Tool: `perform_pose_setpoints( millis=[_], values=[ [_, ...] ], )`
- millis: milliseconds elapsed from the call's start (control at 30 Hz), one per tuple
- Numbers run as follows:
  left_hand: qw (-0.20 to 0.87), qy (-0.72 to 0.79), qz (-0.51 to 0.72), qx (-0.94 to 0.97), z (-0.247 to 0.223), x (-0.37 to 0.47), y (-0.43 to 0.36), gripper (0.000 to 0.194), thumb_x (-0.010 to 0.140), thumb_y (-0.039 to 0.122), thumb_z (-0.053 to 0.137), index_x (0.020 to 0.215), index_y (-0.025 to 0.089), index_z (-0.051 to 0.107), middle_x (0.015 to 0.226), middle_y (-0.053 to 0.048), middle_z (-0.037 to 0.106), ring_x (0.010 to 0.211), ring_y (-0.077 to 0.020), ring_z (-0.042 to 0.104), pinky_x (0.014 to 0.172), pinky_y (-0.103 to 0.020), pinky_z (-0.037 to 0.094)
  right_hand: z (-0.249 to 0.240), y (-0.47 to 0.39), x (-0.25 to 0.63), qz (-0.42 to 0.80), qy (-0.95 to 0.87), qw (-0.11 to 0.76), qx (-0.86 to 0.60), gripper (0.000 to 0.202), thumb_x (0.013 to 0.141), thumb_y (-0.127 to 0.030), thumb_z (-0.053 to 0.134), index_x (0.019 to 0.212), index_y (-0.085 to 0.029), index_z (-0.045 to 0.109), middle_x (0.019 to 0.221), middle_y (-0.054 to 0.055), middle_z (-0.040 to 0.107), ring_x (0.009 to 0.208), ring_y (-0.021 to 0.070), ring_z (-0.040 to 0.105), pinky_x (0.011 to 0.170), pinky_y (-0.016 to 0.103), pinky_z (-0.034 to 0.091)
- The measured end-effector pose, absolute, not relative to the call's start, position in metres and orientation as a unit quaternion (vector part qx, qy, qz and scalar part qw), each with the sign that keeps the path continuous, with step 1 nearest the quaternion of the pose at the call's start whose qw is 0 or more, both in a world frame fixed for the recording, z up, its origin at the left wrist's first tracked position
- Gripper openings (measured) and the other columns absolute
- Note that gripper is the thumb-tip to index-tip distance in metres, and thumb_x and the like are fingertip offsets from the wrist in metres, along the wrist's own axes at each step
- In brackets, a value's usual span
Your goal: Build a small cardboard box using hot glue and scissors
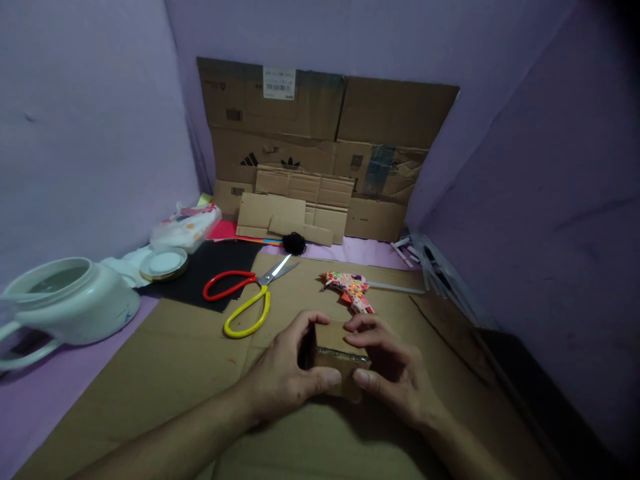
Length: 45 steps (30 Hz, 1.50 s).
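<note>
A small folded cardboard piece, with a shiny strip along its edge, is between my two hands near the bottom centre. My left hand grips its left side, thumb on the near face and fingers behind. From the right, my right hand holds it with the thumb in front and fingertips on the top. Beyond them lies a flower-patterned glue gun with a clear glue stick in its back. Scissors with one red and one yellow handle rest open to the left. A cardboard sheet lies under everything.
A white pot stands at the left, near a round lid and black paper. Black yarn sits before cardboard pieces. A large cardboard panel leans at the back wall. Glue sticks lie right.
</note>
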<state>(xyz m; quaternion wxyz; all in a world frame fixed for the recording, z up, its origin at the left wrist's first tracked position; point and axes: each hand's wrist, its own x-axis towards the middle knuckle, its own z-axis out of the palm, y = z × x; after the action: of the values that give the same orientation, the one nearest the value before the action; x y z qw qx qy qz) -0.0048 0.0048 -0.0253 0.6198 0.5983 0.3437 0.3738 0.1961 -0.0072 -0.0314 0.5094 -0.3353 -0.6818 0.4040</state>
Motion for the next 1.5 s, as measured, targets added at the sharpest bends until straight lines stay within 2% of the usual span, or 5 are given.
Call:
perform_pose_setpoints(
  millis=[200, 433, 733, 1233, 1500],
  values=[
    [0.673, 0.321, 0.385, 0.544, -0.017, 0.002, 0.007, 0.086, 0.061, 0.020, 0.077, 0.135, 0.015, 0.033, 0.133, -0.017, 0.052, 0.124, -0.0308, 0.050, 0.104, -0.044, 0.038, -0.023, -0.005, 0.202, 0.419, -0.708, 0.450, -0.348, 0.036, 0.077, -0.043, 0.070, 0.111, -0.029, 0.066, 0.125, 0.012, 0.054, 0.124, 0.0323, 0.048, 0.096, 0.047, 0.047],
    [0.670, 0.342, 0.414, 0.512, -0.004, 0.004, 0.000, 0.083, 0.058, 0.011, 0.076, 0.130, 0.015, 0.037, 0.131, -0.016, 0.055, 0.124, -0.0310, 0.050, 0.104, -0.044, 0.040, -0.010, 0.004, 0.235, 0.380, -0.769, 0.335, -0.390, 0.097, 0.042, -0.056, 0.086, 0.130, -0.029, 0.055, 0.137, 0.012, 0.053, 0.127, 0.0384, 0.046, 0.105, 0.052, 0.038],
    [0.614, 0.370, 0.483, 0.503, 0.004, -0.010, 0.008, 0.082, 0.059, 0.014, 0.075, 0.130, 0.013, 0.034, 0.135, -0.018, 0.051, 0.127, -0.0330, 0.046, 0.104, -0.044, 0.042, -0.013, 0.022, 0.226, 0.231, -0.607, 0.446, -0.615, 0.025, 0.069, -0.036, 0.073, 0.087, -0.019, 0.076, 0.071, 0.006, 0.075, 0.061, 0.0225, 0.065, 0.057, 0.035, 0.052],
    [0.481, 0.430, 0.485, 0.590, -0.012, -0.010, 0.004, 0.078, 0.064, 0.015, 0.074, 0.134, 0.019, 0.041, 0.138, -0.016, 0.050, 0.126, -0.0343, 0.049, 0.106, -0.053, 0.040, -0.003, 0.025, 0.210, 0.222, -0.581, 0.363, -0.694, 0.049, 0.085, -0.054, 0.041, 0.103, -0.016, 0.068, 0.101, 0.013, 0.072, 0.090, 0.0279, 0.066, 0.072, 0.035, 0.049],
    [0.377, 0.467, 0.447, 0.663, -0.020, -0.013, 0.006, 0.081, 0.067, 0.017, 0.073, 0.139, 0.023, 0.035, 0.143, -0.013, 0.045, 0.131, -0.0327, 0.043, 0.109, -0.056, 0.035, -0.008, 0.064, 0.196, 0.261, -0.568, 0.299, -0.721, 0.015, 0.052, -0.027, 0.075, 0.053, -0.021, 0.062, 0.049, 0.001, 0.061, 0.057, 0.0223, 0.059, 0.049, 0.026, 0.032]
  ],
)
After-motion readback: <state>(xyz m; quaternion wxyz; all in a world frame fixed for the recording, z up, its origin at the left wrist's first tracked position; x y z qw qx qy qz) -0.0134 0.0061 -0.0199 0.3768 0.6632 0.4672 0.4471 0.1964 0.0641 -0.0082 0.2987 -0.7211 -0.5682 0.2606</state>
